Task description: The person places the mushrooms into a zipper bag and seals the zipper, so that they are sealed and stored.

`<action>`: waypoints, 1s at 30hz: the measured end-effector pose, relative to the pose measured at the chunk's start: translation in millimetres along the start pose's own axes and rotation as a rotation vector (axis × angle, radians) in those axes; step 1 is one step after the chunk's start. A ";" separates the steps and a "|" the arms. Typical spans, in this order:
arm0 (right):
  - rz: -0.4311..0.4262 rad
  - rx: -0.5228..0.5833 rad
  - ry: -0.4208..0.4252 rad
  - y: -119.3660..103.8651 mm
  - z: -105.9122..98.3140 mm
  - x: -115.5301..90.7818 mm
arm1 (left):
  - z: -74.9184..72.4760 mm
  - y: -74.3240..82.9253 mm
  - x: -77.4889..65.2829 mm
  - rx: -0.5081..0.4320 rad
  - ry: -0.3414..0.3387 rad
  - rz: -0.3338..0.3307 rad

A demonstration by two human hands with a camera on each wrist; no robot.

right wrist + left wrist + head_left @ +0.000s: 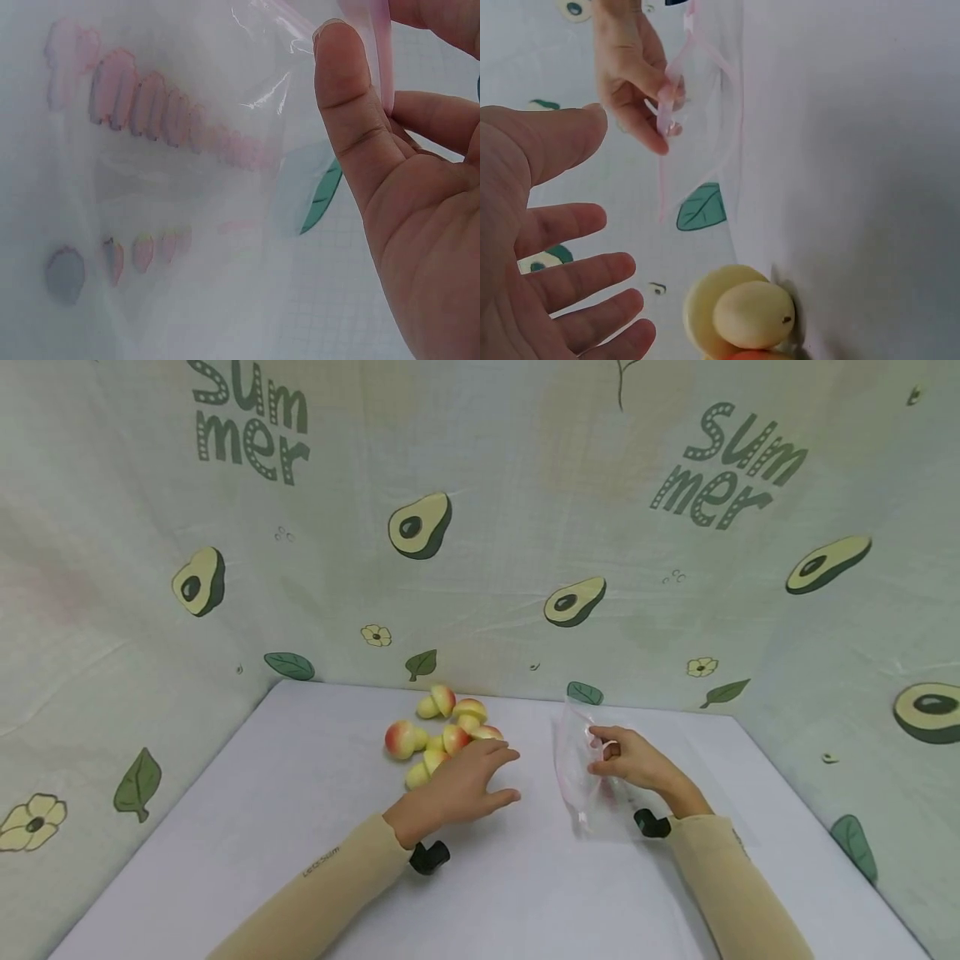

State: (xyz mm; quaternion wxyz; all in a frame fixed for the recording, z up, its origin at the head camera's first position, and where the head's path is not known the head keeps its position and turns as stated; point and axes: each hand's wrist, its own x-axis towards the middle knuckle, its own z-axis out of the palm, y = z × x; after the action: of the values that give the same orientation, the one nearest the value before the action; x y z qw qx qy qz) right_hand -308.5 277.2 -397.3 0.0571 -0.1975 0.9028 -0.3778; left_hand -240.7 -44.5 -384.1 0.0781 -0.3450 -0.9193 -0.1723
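My right hand (637, 762) pinches the rim of a clear plastic zip bag (573, 777) with a pink edge, at the right of the table. In the right wrist view, thumb and fingers grip the pink strip, and pink printing shows on the bag (142, 187). The bag's mouth stands parted in the left wrist view. My left hand (461, 787) hovers, fingers spread and holding nothing, beside a cluster of yellow-and-red toy mushrooms (403, 739), partly covering some. One pale yellow mushroom (754, 315) shows below the left fingers in the left wrist view.
The white table (247, 827) runs back to a cloth backdrop (495, 468) printed with avocados, leaves and lettering, which also hangs along both sides. A small black camera (430, 857) sits under the left wrist, another black camera (651, 823) at the right wrist.
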 end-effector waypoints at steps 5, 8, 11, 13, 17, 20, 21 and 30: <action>0.003 -0.014 0.001 -1.0 0.4 -1.5 | 0.4 -15.6 -9.8 0.030 0.064 0.006; 0.013 -0.007 -0.003 -1.4 0.0 -2.6 | 0.8 -23.8 -14.9 0.047 0.114 0.021; 0.018 -0.001 -0.003 -0.9 -0.7 -2.4 | -0.8 -29.5 -19.1 0.061 0.157 0.035; 0.012 -0.005 0.000 -0.1 -1.3 -1.7 | -2.8 -32.4 -21.4 0.058 0.175 0.038; 0.007 -0.002 -0.001 0.6 -1.0 0.8 | -4.8 -38.8 -28.0 0.016 0.192 0.028; 0.004 0.008 -0.011 1.1 0.1 1.9 | -4.8 -44.1 -33.2 -0.014 0.194 0.010; 0.000 0.005 -0.018 1.7 0.4 1.9 | -5.0 -45.7 -34.8 -0.021 0.194 0.002; 0.006 -0.002 -0.013 2.5 1.1 2.5 | -5.4 -56.3 -42.8 -0.045 0.179 -0.070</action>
State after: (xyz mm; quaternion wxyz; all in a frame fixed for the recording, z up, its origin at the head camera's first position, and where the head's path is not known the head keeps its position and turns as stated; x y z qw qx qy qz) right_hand -311.3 277.1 -399.7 0.0641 -0.1974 0.9034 -0.3752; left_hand -245.7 -112.0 -405.1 0.1461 -0.2976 -0.9160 -0.2259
